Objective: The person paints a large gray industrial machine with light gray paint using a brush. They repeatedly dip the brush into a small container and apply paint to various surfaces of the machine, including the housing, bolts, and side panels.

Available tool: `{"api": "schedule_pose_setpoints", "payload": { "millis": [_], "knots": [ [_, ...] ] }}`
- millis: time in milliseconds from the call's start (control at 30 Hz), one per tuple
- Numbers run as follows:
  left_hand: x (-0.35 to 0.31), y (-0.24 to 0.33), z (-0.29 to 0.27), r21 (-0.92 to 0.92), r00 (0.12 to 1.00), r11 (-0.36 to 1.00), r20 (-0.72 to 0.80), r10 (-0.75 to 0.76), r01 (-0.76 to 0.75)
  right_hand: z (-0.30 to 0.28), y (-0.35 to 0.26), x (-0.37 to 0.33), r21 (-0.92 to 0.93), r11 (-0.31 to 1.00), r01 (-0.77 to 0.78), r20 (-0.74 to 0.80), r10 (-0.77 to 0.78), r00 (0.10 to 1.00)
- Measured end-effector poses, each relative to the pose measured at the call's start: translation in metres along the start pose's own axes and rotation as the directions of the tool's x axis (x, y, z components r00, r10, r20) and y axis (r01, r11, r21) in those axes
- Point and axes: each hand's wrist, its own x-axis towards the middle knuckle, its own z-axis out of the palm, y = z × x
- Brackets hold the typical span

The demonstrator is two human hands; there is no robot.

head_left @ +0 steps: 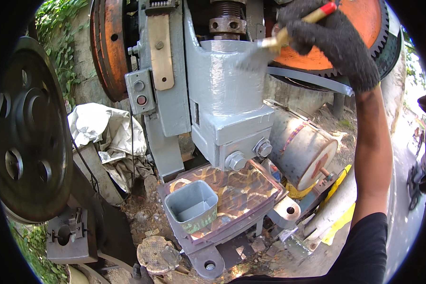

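My right hand (338, 45), in a dark knitted glove, is closed around a paintbrush (312, 18) with a pale wooden handle and a red end. Its bristles, blurred, are at the right side of a glossy grey cylindrical machine block (227, 75). Below the block, a rectangular tub (191, 225) holding grey paint stands on the machine's patchy brown bed plate (246, 191). At the bottom edge, a small part of a dark glove shows, seemingly my left hand (141, 273); its fingers are too cut off to read.
An orange toothed wheel (350, 28) is behind my right hand, with a grey curved strip (312, 80) below it. A dark flywheel (33, 128) stands at the left. A rusty drum (300, 142) lies right of the block. A white sheet (99, 125) is crumpled behind.
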Motion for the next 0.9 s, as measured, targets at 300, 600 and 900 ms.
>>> {"api": "schedule_pose_setpoints", "payload": {
  "millis": [300, 600, 900],
  "knots": [
    [-0.023, 0.007, 0.009, -0.343, 0.999, 0.939, -0.043, -0.033, 0.017, 0.036, -0.013, 0.041, 0.076, 0.931, -0.358, 0.083, 0.352, 0.932],
    [-0.009, -0.024, 0.013, -0.281, 0.992, 0.957, -0.119, 0.037, -0.069, 0.019, -0.003, 0.011, 0.080, 0.942, -0.325, 0.078, 0.320, 0.944],
    [-0.025, -0.010, 0.005, -0.326, 0.999, 0.945, -0.054, 0.000, -0.018, -0.001, 0.067, -0.009, 0.179, 0.817, -0.548, 0.022, 0.553, 0.833]
  ]
}}
